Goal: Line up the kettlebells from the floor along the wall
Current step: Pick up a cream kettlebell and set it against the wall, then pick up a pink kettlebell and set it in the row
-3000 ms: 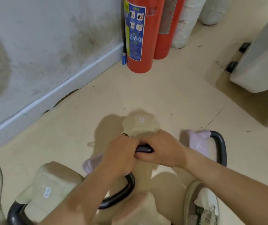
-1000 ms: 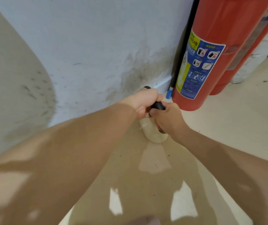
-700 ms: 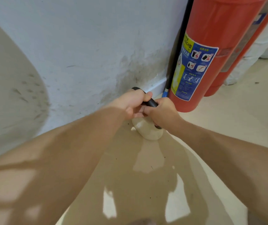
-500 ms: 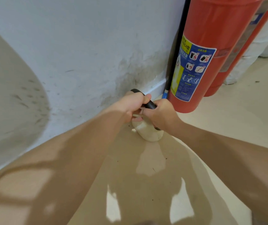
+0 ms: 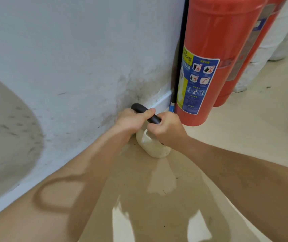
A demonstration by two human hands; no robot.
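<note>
1. Now my left hand (image 5: 131,119) and right hand (image 5: 167,130) both have their fingers (image 5: 150,111) wrapped tight round the black handle (image 5: 145,114) of the cream kettlebell (image 5: 152,145).
2. It sits at the foot of the wall (image 5: 69,58), just beside the red fire extinguisher (image 5: 214,41).
3. Its base meets the floor (image 5: 244,130).

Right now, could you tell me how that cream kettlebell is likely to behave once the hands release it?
The cream kettlebell is probably heavy for its size: both the left hand and right hand grip its black handle. It looks rigid, and should stay put. If tipped, it might knock the red extinguisher beside it.
</note>
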